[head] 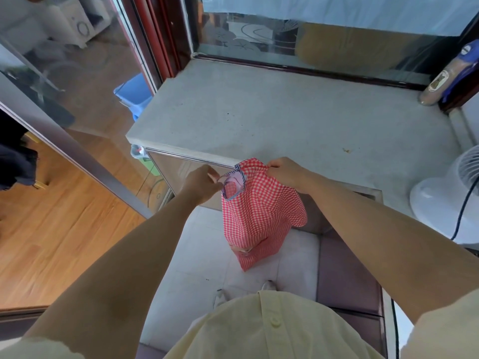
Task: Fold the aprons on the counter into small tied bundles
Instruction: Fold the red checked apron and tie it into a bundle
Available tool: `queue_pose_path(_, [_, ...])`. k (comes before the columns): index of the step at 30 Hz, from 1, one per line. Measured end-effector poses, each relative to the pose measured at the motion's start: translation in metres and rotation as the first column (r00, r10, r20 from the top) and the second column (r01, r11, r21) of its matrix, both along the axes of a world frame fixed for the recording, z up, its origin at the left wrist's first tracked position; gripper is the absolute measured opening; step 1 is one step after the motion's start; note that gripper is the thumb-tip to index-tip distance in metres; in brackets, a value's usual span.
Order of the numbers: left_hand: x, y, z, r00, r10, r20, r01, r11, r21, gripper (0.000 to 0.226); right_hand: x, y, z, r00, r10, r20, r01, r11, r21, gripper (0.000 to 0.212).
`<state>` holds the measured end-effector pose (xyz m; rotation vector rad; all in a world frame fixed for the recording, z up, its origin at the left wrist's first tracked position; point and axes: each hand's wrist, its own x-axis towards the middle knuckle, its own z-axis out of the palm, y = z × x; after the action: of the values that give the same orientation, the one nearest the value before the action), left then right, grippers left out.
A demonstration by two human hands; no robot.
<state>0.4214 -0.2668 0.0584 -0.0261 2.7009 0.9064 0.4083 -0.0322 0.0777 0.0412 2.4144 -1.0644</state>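
fan (pixel 438 195): cut off right | shoes (pixel 269 284): behind shirt (pixel 259 330) | apron (pixel 259 216) bottom: blurred

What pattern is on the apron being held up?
Red-and-white gingham check on the apron, with dark striped trim at the neck opening; seen in the head view.

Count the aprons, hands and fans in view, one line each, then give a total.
Aprons: 1, the red-checked apron, hanging at the edge of the counter
Hands: 2, left hand and right hand, both holding the apron's top
Fans: 1, the white fan at right
Total: 4
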Motion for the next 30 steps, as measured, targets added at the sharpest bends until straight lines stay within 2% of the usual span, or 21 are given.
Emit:
queue_pose_path(1, [-0.001,0.000,-0.003,0.999,0.044,0.005,-0.044,0.999,-0.027,0.016,0.001,0.000,0.000,1.000,-0.007,0.012,0.007,1.000,-0.012,0.029])
queue_pose_path(2, [-0.001,0.001,-0.004,0.996,0.090,0.020,-0.090,0.996,0.009,0.019,0.001,0.001,-0.001,1.000,-0.013,0.025,0.014,1.000,-0.026,0.028])
queue_pose_path(5, [-0.002,0.008,-0.005,0.965,0.248,0.088,-0.263,0.909,0.323,0.031,0.003,0.001,-0.002,0.999,-0.030,0.031,0.031,0.999,-0.040,0.025])
queue_pose_path(7, [-0.003,0.012,-0.006,0.958,0.281,0.054,-0.280,0.879,0.386,0.025,0.004,0.002,-0.002,0.999,-0.041,0.035,0.043,0.998,-0.045,0.025])
queue_pose_path(9, [-0.003,0.016,-0.007,0.975,0.219,0.041,-0.221,0.926,0.307,0.001,0.005,0.003,-0.001,0.998,-0.041,0.043,0.043,0.998,-0.052,0.026])
queue_pose_path(12, [-0.005,0.020,-0.018,0.988,0.108,0.106,-0.118,0.989,0.087,0.055,0.007,0.004,0.000,0.998,-0.029,0.050,0.033,0.997,-0.065,0.023])
queue_pose_path(13, [-0.005,0.020,-0.025,0.993,0.084,0.083,-0.084,0.996,-0.004,0.059,0.007,0.005,0.000,0.998,-0.026,0.054,0.030,0.997,-0.070,0.022])
queue_pose_path(15, [-0.006,0.020,-0.031,0.996,0.083,0.009,-0.083,0.996,-0.042,0.042,0.008,0.006,0.000,0.998,-0.029,0.061,0.033,0.996,-0.078,0.022])
queue_pose_path(17, [-0.006,0.019,-0.025,0.992,0.126,-0.007,-0.125,0.991,0.057,0.030,0.007,0.009,-0.001,0.998,-0.049,0.047,0.052,0.997,-0.062,0.026])
queue_pose_path(19, [-0.004,0.016,-0.017,0.983,0.185,-0.013,-0.181,0.972,0.151,0.038,0.007,0.014,-0.003,0.996,-0.086,0.018,0.086,0.996,-0.020,0.030])
queue_pose_path(21, [-0.002,0.005,-0.012,0.967,0.255,0.019,-0.255,0.954,0.160,0.040,0.006,0.021,-0.007,0.989,-0.148,-0.008,0.148,0.989,-0.004,0.033])
queue_pose_path(24, [0.000,-0.022,-0.014,0.926,0.377,0.014,-0.376,0.925,-0.052,0.042,0.007,0.029,-0.012,0.971,-0.237,-0.027,0.237,0.972,-0.003,0.033])
queue_pose_path(27, [0.005,-0.038,-0.014,0.831,0.556,-0.007,-0.532,0.792,-0.300,0.048,0.006,0.033,-0.014,0.961,-0.271,-0.048,0.272,0.962,0.004,0.031])
queue_pose_path(29, [0.008,-0.036,-0.012,0.764,0.646,-0.007,-0.611,0.719,-0.333,0.056,0.006,0.030,-0.014,0.963,-0.265,-0.052,0.265,0.964,-0.001,0.032])
queue_pose_path(30, [0.007,-0.033,-0.012,0.775,0.631,-0.042,-0.614,0.735,-0.287,0.056,0.005,0.028,-0.014,0.966,-0.254,-0.046,0.254,0.967,-0.013,0.032])
